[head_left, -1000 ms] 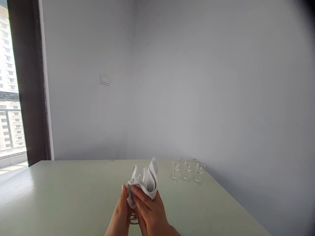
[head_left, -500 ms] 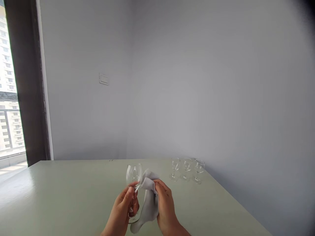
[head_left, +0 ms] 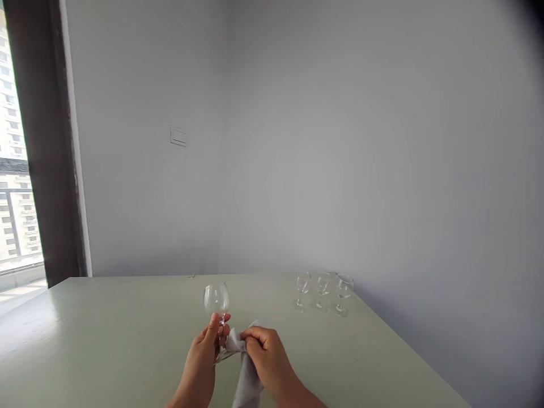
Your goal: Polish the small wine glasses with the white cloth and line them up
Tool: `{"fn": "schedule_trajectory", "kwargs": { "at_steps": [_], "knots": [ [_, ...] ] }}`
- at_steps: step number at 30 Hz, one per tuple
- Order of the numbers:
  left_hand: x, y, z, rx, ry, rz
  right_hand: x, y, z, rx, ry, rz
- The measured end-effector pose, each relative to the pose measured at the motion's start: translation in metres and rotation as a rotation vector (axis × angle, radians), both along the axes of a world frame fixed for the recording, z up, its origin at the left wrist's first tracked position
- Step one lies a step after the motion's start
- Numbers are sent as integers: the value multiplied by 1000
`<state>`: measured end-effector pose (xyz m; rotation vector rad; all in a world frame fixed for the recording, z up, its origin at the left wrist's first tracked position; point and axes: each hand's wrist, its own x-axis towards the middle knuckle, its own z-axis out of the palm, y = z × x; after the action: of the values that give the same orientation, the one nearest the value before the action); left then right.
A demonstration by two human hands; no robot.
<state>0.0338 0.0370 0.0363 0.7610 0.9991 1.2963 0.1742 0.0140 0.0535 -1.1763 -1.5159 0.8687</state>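
My left hand (head_left: 204, 347) is closed round the stem of a clear wine glass (head_left: 216, 298), which is tilted a little, bowl up, above the table. A pale grey cloth (head_left: 247, 381) is pinched in my right hand (head_left: 267, 352), beside the glass. Part of the cloth lies against the glass's foot and the rest hangs down past the bottom of the view. My left fingers hide most of the stem.
Three clear stemmed glasses, a left one (head_left: 302, 286), a middle one (head_left: 322, 289) and a right one (head_left: 342, 290), stand upright in a row near the far right corner of the pale green table (head_left: 119, 334). Grey walls (head_left: 331, 141) rise behind and to the right.
The glass in my left hand has shifted left and tilted more. My right hand has turned over and brought the cloth from beside the bowl down to the foot.
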Motion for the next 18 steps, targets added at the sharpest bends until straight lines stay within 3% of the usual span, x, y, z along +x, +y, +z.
{"fn": "schedule_trajectory", "kwargs": {
  "at_steps": [5,8,11,14,16,18],
  "knots": [
    [-7,12,5,-182,-276,66,21,3,18,81,64,-122],
    [-4,12,11,-173,-368,60,31,-4,30,144,37,-85],
    [3,3,14,-160,-373,6,29,-13,35,406,-214,49],
    [11,-11,15,-105,-334,-151,17,-20,30,720,-558,127],
    [12,-20,18,-59,-261,-249,10,-23,26,755,-678,94],
    [11,-27,23,-24,-200,-278,7,-25,26,680,-646,65]
  ]
}}
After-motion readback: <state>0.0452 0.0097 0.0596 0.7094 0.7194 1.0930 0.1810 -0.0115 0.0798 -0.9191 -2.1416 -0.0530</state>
